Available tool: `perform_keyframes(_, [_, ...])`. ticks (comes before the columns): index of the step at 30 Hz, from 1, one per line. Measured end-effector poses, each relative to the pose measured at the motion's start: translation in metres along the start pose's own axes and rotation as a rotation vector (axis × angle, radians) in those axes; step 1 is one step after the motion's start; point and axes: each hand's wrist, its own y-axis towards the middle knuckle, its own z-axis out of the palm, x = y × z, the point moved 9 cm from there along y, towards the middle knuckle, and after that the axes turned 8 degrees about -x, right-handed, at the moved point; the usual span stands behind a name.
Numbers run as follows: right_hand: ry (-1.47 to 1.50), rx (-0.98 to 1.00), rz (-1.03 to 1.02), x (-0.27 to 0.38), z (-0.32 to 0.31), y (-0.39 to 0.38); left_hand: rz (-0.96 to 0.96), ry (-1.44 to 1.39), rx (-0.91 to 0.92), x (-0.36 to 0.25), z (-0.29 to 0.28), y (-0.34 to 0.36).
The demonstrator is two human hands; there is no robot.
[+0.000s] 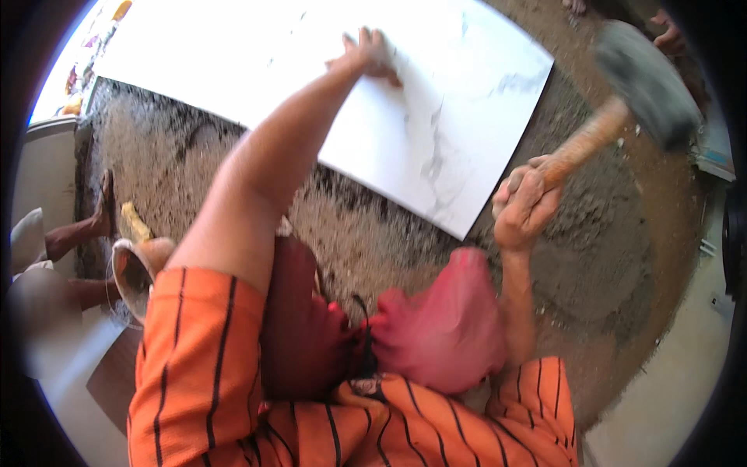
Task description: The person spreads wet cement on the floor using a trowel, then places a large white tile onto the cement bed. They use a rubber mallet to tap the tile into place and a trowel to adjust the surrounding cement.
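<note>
A large white tile with grey veining (443,148) lies on rough grey mortar (350,226). My left hand (366,58) rests on top of the tile with its fingers spread, holding nothing. To the right, my right hand (527,206) is closed round the wooden handle of a mallet (647,86). Its dark, blocky head is raised beyond the tile's right edge and slightly blurred by motion. My knees, in red cloth, are bent close to the tile's near edge.
At the left stands a round container (132,276) on its side or tilted, with a yellowish piece (136,222) beside it. Another person's legs (82,233) are there too. Part of another person's hand (669,35) shows at the upper right. Pale flooring (661,389) borders the mortar.
</note>
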Motion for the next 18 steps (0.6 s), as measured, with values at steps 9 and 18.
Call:
perform_keyframes(9, [0.045, 0.077, 0.190, -0.023, -0.016, -0.071, 0.266, 0.206, 0.218, -0.013, 0.023, 0.020])
perform_keyframes(18, [-0.268, 0.140, 0.077, -0.055, -0.043, -0.087, 0.172, 0.009, -0.006, -0.018, 0.020, 0.015])
